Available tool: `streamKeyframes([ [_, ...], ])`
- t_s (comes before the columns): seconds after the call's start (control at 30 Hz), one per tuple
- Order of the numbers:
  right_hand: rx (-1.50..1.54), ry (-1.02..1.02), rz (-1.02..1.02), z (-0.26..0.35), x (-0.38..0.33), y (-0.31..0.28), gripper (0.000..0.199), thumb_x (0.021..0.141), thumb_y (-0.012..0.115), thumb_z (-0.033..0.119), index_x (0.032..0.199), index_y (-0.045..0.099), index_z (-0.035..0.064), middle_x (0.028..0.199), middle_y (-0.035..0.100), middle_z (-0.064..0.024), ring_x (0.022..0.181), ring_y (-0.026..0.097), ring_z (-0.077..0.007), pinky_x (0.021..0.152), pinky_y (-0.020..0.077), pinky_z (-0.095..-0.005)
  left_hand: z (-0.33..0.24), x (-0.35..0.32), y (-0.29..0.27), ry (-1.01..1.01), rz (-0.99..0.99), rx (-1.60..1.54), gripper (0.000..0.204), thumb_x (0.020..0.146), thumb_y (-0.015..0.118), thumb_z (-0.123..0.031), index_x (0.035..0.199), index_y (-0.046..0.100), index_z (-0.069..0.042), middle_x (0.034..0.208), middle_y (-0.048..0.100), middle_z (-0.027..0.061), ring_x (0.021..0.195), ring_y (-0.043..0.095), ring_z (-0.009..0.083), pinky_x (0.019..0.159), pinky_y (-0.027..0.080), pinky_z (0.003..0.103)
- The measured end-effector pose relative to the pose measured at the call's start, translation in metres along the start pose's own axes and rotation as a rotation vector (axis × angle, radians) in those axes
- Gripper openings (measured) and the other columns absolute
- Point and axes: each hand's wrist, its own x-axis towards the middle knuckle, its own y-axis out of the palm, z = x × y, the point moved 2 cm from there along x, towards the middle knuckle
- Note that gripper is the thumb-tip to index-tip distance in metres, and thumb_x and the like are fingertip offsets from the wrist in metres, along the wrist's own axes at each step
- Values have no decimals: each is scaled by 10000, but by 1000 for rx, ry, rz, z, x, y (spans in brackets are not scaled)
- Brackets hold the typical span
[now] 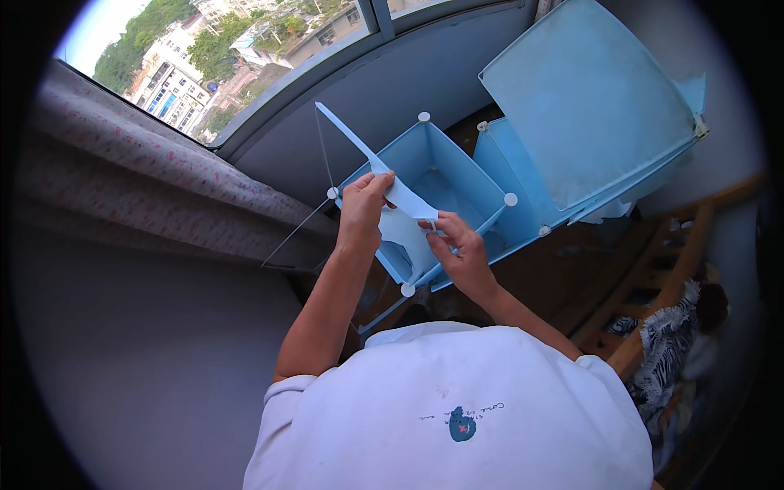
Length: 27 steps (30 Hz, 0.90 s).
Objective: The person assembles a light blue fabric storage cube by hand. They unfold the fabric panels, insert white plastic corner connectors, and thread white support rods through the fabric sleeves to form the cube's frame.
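Observation:
Between my hands is a pale blue plastic panel (408, 198), seen nearly edge-on, above a light blue cube storage unit (467, 155) with white round corner connectors. One narrow corner of the panel points up toward the window. My left hand (365, 208) pinches the panel's edge near its middle. My right hand (462, 247) grips its near right end with thumb and fingers. A thin wire frame runs down from the panel's far tip to a white connector (332, 193). Part of the unit's inside is hidden by the panel and my hands.
A larger blue panel (588, 106) lies tilted over more of the storage unit at the right. The patterned curtain (155, 171) hangs at the left, below a window (245, 57). A wooden rail (665, 286) with fabric beside it stands at the right.

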Motion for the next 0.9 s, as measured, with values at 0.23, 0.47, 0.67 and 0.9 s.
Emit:
streamKeyframes([
  [0.23, -31, 33, 8, 2, 5, -3, 164, 873, 527, 96, 953, 620, -12, 885, 619, -118, 666, 594, -178, 545, 461, -245, -20, 17, -12, 149, -168, 109, 211, 900, 504, -262, 840, 583, -75, 728, 611, 43, 761, 630, 147, 739, 456, 305],
  [0.47, 46, 76, 52, 9, 6, 0, 166, 875, 515, 91, 926, 621, -26, 830, 619, -102, 605, 548, -128, 517, 431, -223, -1, 48, -102, 18, -692, 17, 598, 874, 542, -312, 1326, 302, -3, 1080, 533, 81, 922, 535, 174, 795, 387, 339],
  [0.67, 53, 115, 45, -1, 6, -3, 149, 863, 521, 64, 931, 611, -33, 817, 617, -107, 682, 577, -145, 605, 463, -262, 11, -4, -7, -37, 266, 305, 303, 801, 664, -278, 970, 659, -27, 852, 653, 72, 833, 576, 147, 793, 410, 286],
  [0.9, 48, 21, -41, -3, 6, -2, 127, 833, 533, 51, 884, 603, -43, 768, 604, -129, 627, 573, -187, 556, 450, -282, 13, -10, 3, -190, 467, 0, 236, 825, 626, -164, 1013, 619, -21, 941, 642, 113, 859, 618, 187, 820, 465, 342],
])
